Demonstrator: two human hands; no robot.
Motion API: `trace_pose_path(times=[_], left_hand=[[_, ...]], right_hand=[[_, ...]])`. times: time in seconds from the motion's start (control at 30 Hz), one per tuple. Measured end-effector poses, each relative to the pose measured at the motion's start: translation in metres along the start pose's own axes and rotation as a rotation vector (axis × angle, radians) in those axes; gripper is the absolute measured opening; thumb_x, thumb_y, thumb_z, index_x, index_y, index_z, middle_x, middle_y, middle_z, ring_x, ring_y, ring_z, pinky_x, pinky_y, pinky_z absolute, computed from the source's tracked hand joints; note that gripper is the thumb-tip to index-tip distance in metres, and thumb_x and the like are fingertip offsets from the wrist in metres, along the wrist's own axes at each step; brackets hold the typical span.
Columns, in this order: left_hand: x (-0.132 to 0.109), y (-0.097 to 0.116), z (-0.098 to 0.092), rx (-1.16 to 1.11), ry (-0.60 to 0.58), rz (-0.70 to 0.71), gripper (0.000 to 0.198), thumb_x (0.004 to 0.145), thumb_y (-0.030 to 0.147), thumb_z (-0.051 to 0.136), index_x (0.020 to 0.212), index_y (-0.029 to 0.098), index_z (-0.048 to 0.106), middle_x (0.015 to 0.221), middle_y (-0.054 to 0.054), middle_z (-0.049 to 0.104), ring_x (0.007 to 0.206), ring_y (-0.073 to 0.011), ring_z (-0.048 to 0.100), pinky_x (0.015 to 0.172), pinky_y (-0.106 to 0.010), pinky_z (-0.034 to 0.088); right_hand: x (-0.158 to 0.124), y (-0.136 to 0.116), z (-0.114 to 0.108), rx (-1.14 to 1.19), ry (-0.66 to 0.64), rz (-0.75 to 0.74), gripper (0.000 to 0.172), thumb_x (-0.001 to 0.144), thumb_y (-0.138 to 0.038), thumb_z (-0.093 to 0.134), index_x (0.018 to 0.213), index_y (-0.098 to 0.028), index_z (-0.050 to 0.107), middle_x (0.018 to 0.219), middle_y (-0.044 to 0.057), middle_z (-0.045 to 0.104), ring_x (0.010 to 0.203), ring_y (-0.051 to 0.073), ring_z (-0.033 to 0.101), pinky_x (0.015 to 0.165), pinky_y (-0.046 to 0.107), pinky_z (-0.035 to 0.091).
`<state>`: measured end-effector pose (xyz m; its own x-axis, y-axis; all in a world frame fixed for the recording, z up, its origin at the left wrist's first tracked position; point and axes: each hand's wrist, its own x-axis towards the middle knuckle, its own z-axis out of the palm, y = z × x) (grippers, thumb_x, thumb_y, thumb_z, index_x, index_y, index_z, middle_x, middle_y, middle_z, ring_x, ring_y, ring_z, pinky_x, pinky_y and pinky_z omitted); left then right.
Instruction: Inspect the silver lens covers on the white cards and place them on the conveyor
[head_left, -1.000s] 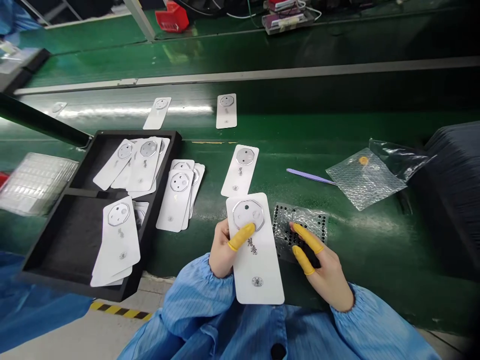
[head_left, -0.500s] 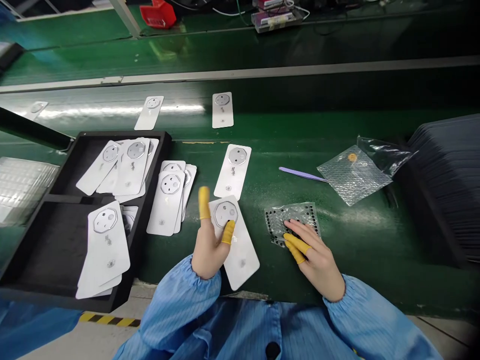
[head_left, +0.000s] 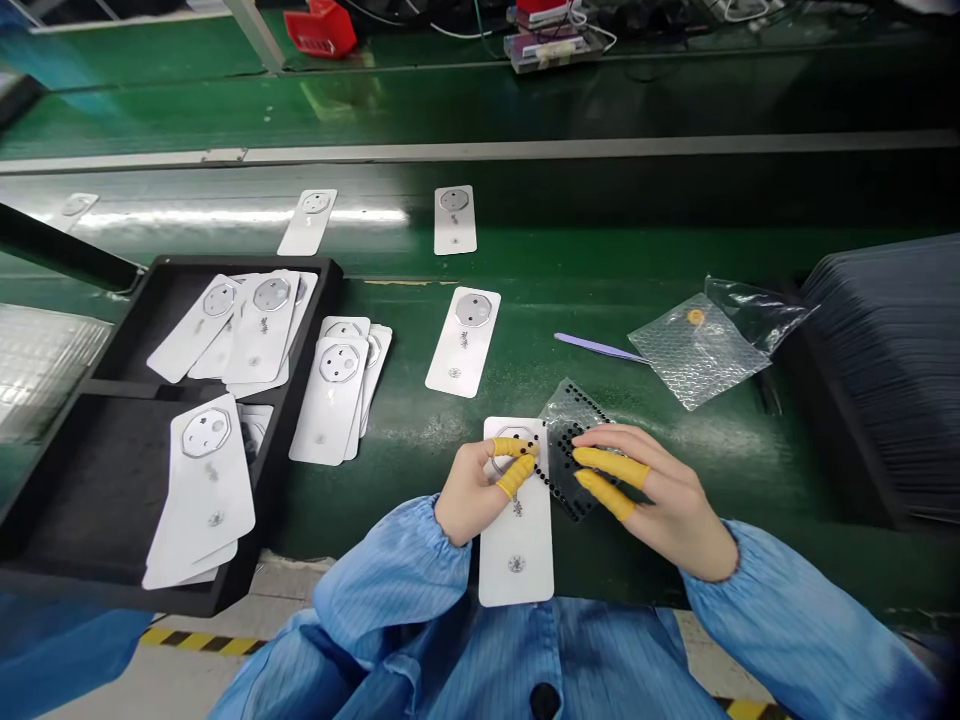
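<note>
Head view: the left hand (head_left: 466,497) pinches the sheet (head_left: 570,402) above a panel (head_left: 516,540) at the desk's (head_left: 405,430) edge; right hand (head_left: 671,503) over it, grip unclear. Many dots (head_left: 568,440) remain.

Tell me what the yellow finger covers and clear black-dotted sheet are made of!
The yellow finger covers look like thin, dull rubber, perhaps latex: they wrinkle and fit snugly. The clear sheet seems to be shiny, thin plastic: see-through, with bright glints.
</note>
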<state>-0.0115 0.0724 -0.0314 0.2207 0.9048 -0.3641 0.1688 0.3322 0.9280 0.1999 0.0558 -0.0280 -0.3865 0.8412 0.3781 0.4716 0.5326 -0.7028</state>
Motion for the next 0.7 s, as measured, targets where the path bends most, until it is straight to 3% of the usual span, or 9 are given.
trace_pose_path(times=[0.13,0.27,0.43,0.53,0.6,0.63,0.7], left_hand=[[-0.006,-0.007,0.004,0.121,-0.040,0.130,0.022,0.080,0.022,0.063,0.098,0.011,0.072,0.098,-0.011,0.075,0.091,-0.0239,0.070,0.085,-0.033,0.055],[-0.006,-0.013,0.002,0.361,-0.044,0.260,0.023,0.083,0.018,0.057,0.101,0.014,0.071,0.091,-0.009,0.075,0.081,-0.0219,0.070,0.075,-0.031,0.055],[-0.001,-0.019,0.001,0.545,-0.065,0.303,0.025,0.082,0.017,0.054,0.099,0.016,0.072,0.082,-0.009,0.075,0.074,-0.0224,0.070,0.068,-0.031,0.055],[0.002,-0.018,-0.006,0.458,-0.095,0.224,0.022,0.082,0.018,0.055,0.097,0.017,0.072,0.088,-0.009,0.075,0.081,-0.0237,0.071,0.077,-0.034,0.056],[0.002,-0.015,-0.017,0.302,-0.120,0.188,0.030,0.081,0.020,0.059,0.109,0.016,0.067,0.105,-0.011,0.072,0.097,-0.0254,0.069,0.088,-0.037,0.053],[0.000,-0.013,-0.024,0.207,-0.117,0.189,0.041,0.080,0.021,0.061,0.121,0.016,0.059,0.116,-0.013,0.068,0.105,-0.0262,0.066,0.092,-0.038,0.052],[-0.006,-0.004,-0.040,0.036,-0.064,0.202,0.072,0.080,0.023,0.063,0.144,0.018,0.031,0.128,-0.016,0.061,0.110,-0.0271,0.064,0.091,-0.040,0.054]], right_hand=[[0.015,-0.001,0.025,0.006,0.022,-0.074,0.031,0.083,-0.006,0.059,0.112,-0.016,0.057,0.105,0.011,0.064,0.098,0.020,0.061,0.082,0.036,0.056],[0.010,0.007,0.043,-0.035,0.017,-0.135,0.030,0.084,-0.005,0.054,0.112,-0.015,0.056,0.107,0.013,0.063,0.102,0.022,0.060,0.088,0.041,0.054],[0.010,0.010,0.054,0.185,0.081,0.121,0.017,0.086,-0.011,0.053,0.101,-0.019,0.059,0.097,0.008,0.064,0.089,0.016,0.063,0.077,0.031,0.056],[0.015,0.011,0.057,0.183,0.136,0.206,0.011,0.088,-0.014,0.053,0.094,-0.019,0.059,0.093,0.006,0.064,0.085,0.015,0.063,0.076,0.030,0.055],[0.016,0.012,0.056,0.169,0.177,0.229,0.009,0.088,-0.014,0.054,0.093,-0.019,0.060,0.095,0.007,0.063,0.087,0.016,0.062,0.078,0.032,0.055],[0.015,0.013,0.056,0.160,0.198,0.231,0.009,0.087,-0.014,0.054,0.092,-0.019,0.060,0.096,0.007,0.062,0.088,0.016,0.061,0.078,0.032,0.054],[0.014,0.013,0.052,0.117,0.233,0.208,0.011,0.086,-0.013,0.056,0.092,-0.020,0.061,0.099,0.007,0.059,0.090,0.017,0.061,0.079,0.033,0.054]])
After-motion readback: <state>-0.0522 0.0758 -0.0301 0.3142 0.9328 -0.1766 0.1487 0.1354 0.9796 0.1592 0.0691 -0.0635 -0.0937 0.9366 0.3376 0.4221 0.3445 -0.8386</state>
